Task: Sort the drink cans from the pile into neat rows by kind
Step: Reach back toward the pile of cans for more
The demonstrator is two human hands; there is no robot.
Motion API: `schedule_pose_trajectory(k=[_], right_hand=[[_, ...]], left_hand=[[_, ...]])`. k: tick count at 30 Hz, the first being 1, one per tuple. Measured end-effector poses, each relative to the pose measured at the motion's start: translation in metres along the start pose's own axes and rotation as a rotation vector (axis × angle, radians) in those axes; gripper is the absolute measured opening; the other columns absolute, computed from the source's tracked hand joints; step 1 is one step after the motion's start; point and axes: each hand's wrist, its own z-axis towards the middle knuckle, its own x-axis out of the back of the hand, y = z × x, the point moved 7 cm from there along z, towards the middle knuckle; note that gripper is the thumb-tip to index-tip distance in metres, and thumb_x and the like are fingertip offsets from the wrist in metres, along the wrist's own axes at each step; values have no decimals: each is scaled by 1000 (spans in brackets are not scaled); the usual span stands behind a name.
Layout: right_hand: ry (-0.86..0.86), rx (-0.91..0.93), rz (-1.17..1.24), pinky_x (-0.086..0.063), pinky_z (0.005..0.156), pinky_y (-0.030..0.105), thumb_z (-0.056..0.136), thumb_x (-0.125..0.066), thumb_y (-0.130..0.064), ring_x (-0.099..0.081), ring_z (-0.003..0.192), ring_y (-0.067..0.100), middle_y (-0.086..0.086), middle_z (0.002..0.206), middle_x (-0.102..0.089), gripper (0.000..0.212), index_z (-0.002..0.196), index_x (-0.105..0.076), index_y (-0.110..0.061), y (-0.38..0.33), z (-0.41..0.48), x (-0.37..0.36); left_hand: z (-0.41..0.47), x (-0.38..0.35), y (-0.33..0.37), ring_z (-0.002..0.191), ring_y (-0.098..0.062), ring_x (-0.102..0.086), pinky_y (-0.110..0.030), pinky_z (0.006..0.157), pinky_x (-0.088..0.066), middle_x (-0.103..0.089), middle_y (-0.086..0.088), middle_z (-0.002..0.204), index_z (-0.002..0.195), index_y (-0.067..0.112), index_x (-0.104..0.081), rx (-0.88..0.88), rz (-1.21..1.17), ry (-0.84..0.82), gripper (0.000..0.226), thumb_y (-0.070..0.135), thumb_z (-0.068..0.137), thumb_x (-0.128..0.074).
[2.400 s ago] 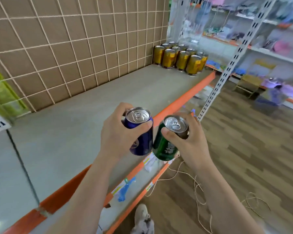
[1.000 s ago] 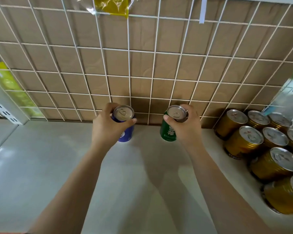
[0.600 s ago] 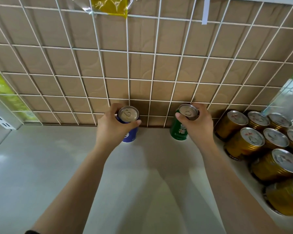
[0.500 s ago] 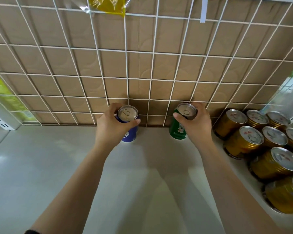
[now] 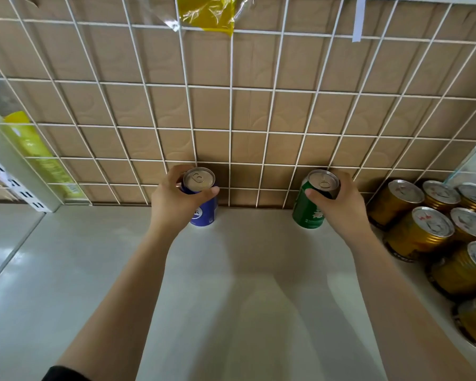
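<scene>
My left hand grips a blue can near its top, thumb across the front. The blue can stands upright on the grey shelf, close to the wire grid back. My right hand grips a green can by its upper part. The green can leans a little to the right, its base down at the shelf beside the back wall. A hand's width or more separates the two cans. Several gold cans stand grouped at the right.
A white wire grid over brown cardboard closes the shelf's back. A yellow packet hangs at the top of the grid. At the left a white upright and yellow-green packaging border the shelf.
Both hands carried the cans from in front of the shelf to its back wall. Over the last half second the green can moved right, widening the gap to the blue can.
</scene>
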Motion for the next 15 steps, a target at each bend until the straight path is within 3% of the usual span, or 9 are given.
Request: schedule_pose_trajectory(k=[3, 7, 12, 15], right_hand=[[76, 28, -95, -44, 89, 37, 79, -72, -29, -44, 121, 29, 10, 130, -46, 64, 132, -41, -12, -2, -5, -3], [224, 131, -261, -33, 105, 48, 75, -74, -35, -24, 133, 35, 15, 145, -28, 78, 138, -35, -12, -16, -21, -10], [290, 258, -447, -22, 110, 56, 73, -76, -34, -18, 135, 46, 24, 144, -32, 66, 125, -49, -5, -26, -33, -26], [283, 277, -482, -22, 109, 59, 72, -77, -33, -20, 134, 49, 26, 141, -35, 70, 128, -48, -3, -26, -37, -36]], left_hand=[[5, 10, -6, 100, -19, -57, -32, 76, -50, -63, 3, 112, 117, 20, -56, 5, 15, 13, 59, 36, 66, -82], [8, 19, -13, 102, -20, -56, -32, 77, -50, -61, 2, 115, 119, 21, -54, 19, 22, 35, 60, 35, 67, -81], [15, 33, -19, 98, -22, -59, -34, 77, -50, -61, 4, 106, 119, 18, -58, 22, 43, 68, 57, 37, 69, -80], [17, 40, -19, 96, -21, -57, -32, 73, -45, -62, -2, 109, 116, 13, -59, 9, 91, 92, 59, 39, 68, -81]])
